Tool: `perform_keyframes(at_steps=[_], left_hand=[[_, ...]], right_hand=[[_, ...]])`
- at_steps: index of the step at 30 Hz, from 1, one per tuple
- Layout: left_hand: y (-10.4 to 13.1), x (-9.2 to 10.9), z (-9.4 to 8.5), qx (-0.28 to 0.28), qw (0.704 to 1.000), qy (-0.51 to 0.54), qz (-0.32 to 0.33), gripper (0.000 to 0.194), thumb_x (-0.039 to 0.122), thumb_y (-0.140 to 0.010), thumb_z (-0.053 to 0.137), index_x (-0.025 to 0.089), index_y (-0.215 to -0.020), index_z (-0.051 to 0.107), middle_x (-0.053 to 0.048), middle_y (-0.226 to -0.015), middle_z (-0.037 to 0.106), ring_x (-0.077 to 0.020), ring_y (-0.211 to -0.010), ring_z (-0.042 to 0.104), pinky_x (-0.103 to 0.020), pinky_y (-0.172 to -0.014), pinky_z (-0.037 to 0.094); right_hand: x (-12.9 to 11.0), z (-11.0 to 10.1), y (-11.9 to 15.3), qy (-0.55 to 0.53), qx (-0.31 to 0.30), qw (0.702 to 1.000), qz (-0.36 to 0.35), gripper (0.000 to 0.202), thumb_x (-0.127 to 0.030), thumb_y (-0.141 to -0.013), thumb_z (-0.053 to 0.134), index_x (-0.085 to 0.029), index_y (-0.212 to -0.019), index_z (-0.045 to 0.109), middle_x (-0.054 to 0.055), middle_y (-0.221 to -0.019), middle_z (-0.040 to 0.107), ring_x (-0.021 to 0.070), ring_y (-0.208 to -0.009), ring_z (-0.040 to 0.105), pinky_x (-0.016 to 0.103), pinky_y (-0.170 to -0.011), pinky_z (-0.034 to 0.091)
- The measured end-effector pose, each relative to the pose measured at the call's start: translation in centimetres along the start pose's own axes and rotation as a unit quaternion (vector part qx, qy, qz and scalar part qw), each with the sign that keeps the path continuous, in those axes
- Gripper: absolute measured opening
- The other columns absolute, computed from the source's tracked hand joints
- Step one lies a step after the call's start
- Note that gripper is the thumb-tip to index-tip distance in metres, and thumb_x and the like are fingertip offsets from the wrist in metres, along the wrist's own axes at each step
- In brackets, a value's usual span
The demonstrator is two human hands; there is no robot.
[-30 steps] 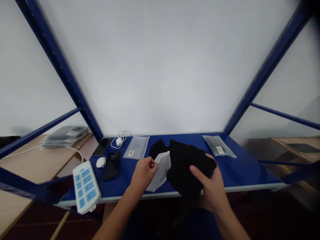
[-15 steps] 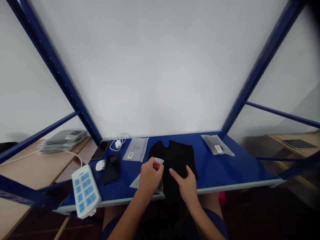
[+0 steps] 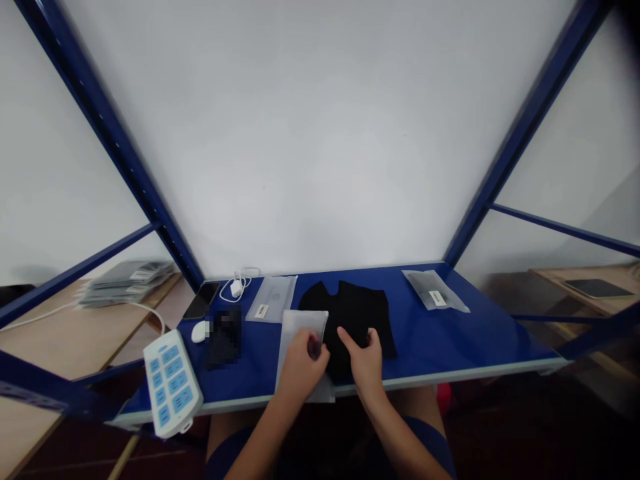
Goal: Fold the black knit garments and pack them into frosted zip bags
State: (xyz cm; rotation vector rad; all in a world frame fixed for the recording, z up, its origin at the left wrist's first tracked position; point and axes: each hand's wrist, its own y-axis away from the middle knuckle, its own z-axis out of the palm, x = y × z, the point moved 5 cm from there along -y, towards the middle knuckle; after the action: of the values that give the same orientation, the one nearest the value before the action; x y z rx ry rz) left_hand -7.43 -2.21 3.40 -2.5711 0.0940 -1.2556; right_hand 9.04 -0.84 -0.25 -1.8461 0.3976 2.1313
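Observation:
A frosted plastic zip bag lies flat at the front of the blue table, its top edge toward the wall. My left hand is closed at the bag's right edge, with thumb and fingers curled together. Beside the bag a black fabric piece is spread out, notched at its far edge. My right hand grips the near part of this fabric, thumb lying on top and fingers curled. The fingertips beneath are partly hidden.
More frosted bags lie at back left and right, both labelled. On the left are a phone, a charger with white cable, a white rounded item, a blurred dark item and a power strip. Blue posts flank the table.
The frosted bag now lies straighter and farther up beside the fabric, showing its full top edge. The fabric's near part has shifted up from the table edge. My right hand has moved slightly left.

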Motion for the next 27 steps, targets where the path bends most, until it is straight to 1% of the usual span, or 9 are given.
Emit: perform_keyframes(at_steps=[4, 7, 9, 15, 18, 21, 23, 25, 27], left_hand=[[-2.0, -2.3, -0.4, -0.027, 0.997, 0.029, -0.07, 0.03, 0.04, -0.08, 0.064, 0.016, -0.098, 0.067, 0.0, -0.067, 0.063, -0.016, -0.062, 0.06, -0.028, -0.063, 0.045], [-3.0, -2.5, -0.8, -0.087, 0.994, 0.033, -0.049, 0.027, 0.039, -0.082, 0.061, 0.014, -0.082, 0.072, -0.001, -0.066, 0.067, -0.0176, -0.064, 0.062, -0.027, -0.062, 0.044], [-3.3, -2.3, -1.1, -0.099, 0.994, 0.029, -0.037, 0.033, 0.038, -0.086, 0.056, 0.014, -0.069, 0.071, -0.002, -0.061, 0.066, -0.0179, -0.063, 0.062, -0.027, -0.06, 0.042], [-3.3, 0.0, -2.2, 0.046, 0.999, -0.006, 0.028, 0.029, 0.031, -0.09, 0.051, 0.017, -0.076, 0.072, -0.004, -0.077, 0.07, -0.0163, -0.072, 0.061, -0.026, -0.07, 0.045], [-3.1, 0.9, -2.4, 0.08, 0.996, -0.004, 0.049, 0.029, 0.029, -0.092, 0.049, 0.018, -0.076, 0.069, -0.004, -0.077, 0.066, -0.0149, -0.07, 0.059, -0.026, -0.069, 0.045], [-3.2, 0.4, -2.8, 0.092, 0.995, 0.01, 0.038, 0.021, 0.027, -0.09, 0.051, 0.018, -0.082, 0.068, -0.003, -0.079, 0.065, -0.0149, -0.072, 0.06, -0.026, -0.071, 0.046], [-3.6, -0.6, -3.0, 0.075, 0.997, 0.029, 0.012, 0.025, 0.021, -0.083, 0.055, 0.018, -0.104, 0.067, -0.002, -0.083, 0.064, -0.0132, -0.068, 0.059, -0.024, -0.068, 0.047], [-4.3, -1.7, -3.2, 0.028, 0.999, 0.035, -0.003, 0.053, 0.014, -0.074, 0.056, 0.018, -0.127, 0.058, -0.001, -0.088, 0.062, -0.0108, -0.061, 0.057, -0.023, -0.064, 0.047], [-5.2, -2.4, -3.4, -0.043, 0.999, -0.001, 0.007, 0.057, 0.012, -0.07, 0.056, 0.018, -0.127, 0.061, -0.001, -0.088, 0.063, -0.0106, -0.06, 0.055, -0.024, -0.065, 0.047]], right_hand=[[0.5, 0.8, 0.0, 0.013, -0.035, 0.999, -0.005, 0.054, -0.046, -0.067, 0.081, -0.021, -0.105, 0.052, 0.005, -0.097, 0.069, 0.0232, -0.088, 0.068, 0.035, -0.078, 0.056], [0.5, 1.0, -0.3, 0.02, -0.033, 0.999, -0.022, 0.057, -0.047, -0.068, 0.08, -0.022, -0.11, 0.049, 0.006, -0.103, 0.067, 0.0237, -0.091, 0.068, 0.036, -0.081, 0.055], [0.4, 1.1, -0.3, 0.017, -0.033, 0.999, -0.031, 0.057, -0.047, -0.069, 0.078, -0.023, -0.111, 0.048, 0.006, -0.104, 0.067, 0.0241, -0.093, 0.068, 0.037, -0.083, 0.055], [0.3, 2.2, 1.0, 0.065, -0.09, 0.993, -0.03, 0.044, -0.047, -0.071, 0.076, -0.023, -0.097, 0.049, 0.002, -0.089, 0.068, 0.0226, -0.084, 0.067, 0.035, -0.076, 0.055], [0.0, 2.7, 1.6, 0.081, -0.116, 0.989, -0.044, 0.039, -0.047, -0.073, 0.074, -0.023, -0.091, 0.05, 0.001, -0.082, 0.067, 0.0214, -0.078, 0.066, 0.032, -0.069, 0.054], [-0.7, 3.0, 1.4, 0.086, -0.155, 0.981, -0.072, 0.039, -0.042, -0.072, 0.075, -0.023, -0.098, 0.053, 0.002, -0.086, 0.068, 0.0219, -0.08, 0.066, 0.032, -0.071, 0.054], [-1.2, 2.9, 1.1, 0.108, -0.182, 0.973, -0.096, 0.042, -0.038, -0.071, 0.076, -0.023, -0.104, 0.056, 0.002, -0.091, 0.07, 0.0228, -0.084, 0.067, 0.033, -0.076, 0.053], [-1.5, 2.8, 0.7, 0.139, -0.21, 0.961, -0.118, 0.044, -0.035, -0.069, 0.076, -0.023, -0.107, 0.058, 0.003, -0.097, 0.07, 0.0237, -0.09, 0.067, 0.034, -0.081, 0.053], [-1.7, 2.7, 0.5, 0.161, -0.235, 0.949, -0.133, 0.046, -0.034, -0.069, 0.077, -0.023, -0.11, 0.06, 0.004, -0.102, 0.07, 0.0245, -0.096, 0.066, 0.036, -0.087, 0.052]])
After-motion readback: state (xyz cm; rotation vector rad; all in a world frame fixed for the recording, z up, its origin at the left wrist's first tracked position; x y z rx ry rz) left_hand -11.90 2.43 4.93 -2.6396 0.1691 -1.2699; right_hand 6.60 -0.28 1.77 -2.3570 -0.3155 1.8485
